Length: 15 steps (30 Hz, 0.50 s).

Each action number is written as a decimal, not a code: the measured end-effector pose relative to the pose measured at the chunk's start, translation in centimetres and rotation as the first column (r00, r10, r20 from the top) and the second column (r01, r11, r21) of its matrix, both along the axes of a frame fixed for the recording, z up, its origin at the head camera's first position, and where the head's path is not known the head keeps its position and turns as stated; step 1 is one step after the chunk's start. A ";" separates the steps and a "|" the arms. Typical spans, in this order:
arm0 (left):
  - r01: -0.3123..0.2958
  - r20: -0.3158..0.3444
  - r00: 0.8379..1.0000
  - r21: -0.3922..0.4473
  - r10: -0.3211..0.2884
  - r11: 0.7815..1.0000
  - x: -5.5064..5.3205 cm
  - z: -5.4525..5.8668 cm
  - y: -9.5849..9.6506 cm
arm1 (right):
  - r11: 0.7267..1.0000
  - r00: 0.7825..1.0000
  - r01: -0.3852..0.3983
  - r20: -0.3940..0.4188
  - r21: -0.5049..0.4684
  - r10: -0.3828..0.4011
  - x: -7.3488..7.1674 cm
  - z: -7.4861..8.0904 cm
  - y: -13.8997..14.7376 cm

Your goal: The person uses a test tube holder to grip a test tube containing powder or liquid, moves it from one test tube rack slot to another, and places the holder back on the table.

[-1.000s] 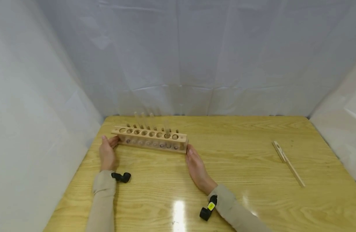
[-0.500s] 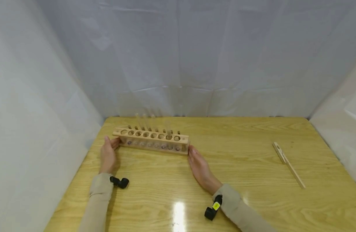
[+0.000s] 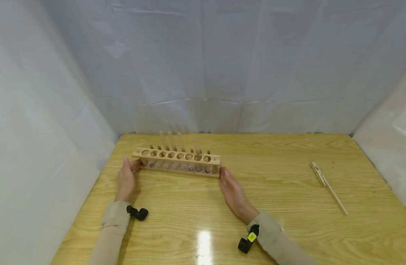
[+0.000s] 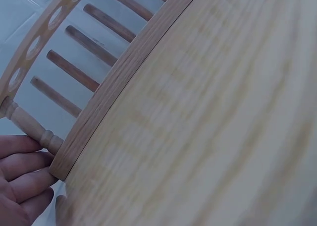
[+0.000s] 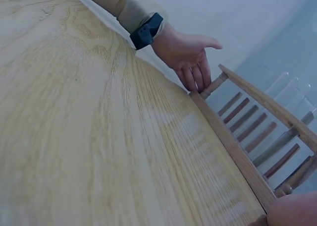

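A wooden test tube rack [image 3: 175, 159] stands on the table toward the back left, slightly slanted, its right end nearer. Several clear test tubes [image 3: 181, 138] lean up behind its row of holes, and one test tube [image 3: 198, 150] stands in a hole near the right end. My left hand [image 3: 126, 181] touches the rack's left end with extended fingers, thumb up; in the left wrist view its fingers [image 4: 30, 184] lie against the end post and base. With straight fingers, my right hand [image 3: 234, 193] presses flat on the right end. Only a fingertip [image 5: 294, 211] shows in the right wrist view.
A wooden test tube clamp [image 3: 336, 198] lies on the table [image 3: 272, 176] at the right. White sheeting [image 3: 223, 66] hangs behind the table and at both sides. Wrist cameras [image 3: 138, 213] are strapped on both sleeves.
The rack has slid a little to the right and slightly nearer, tubes standing in it. Both hands have moved along with it, still at its two ends.
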<state>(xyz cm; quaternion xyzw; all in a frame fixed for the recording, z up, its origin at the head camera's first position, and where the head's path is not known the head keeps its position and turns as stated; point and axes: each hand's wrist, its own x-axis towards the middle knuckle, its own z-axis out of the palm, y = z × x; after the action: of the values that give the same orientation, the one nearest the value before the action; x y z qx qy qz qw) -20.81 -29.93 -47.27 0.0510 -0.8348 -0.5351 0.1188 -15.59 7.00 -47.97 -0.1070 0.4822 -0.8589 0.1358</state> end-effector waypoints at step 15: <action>0.020 0.030 0.999 0.082 -0.022 0.996 0.8 0.4 1.5 | 0.999 0.999 0.040 0.000 -0.008 -0.040 0.3 0.2 1.4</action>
<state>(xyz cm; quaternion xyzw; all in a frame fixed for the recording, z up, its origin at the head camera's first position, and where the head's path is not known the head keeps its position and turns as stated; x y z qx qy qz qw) -20.02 -28.43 -46.90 0.0553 -0.8143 -0.5693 0.0982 -15.34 8.39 -47.81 -0.0982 0.4807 -0.8633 0.1183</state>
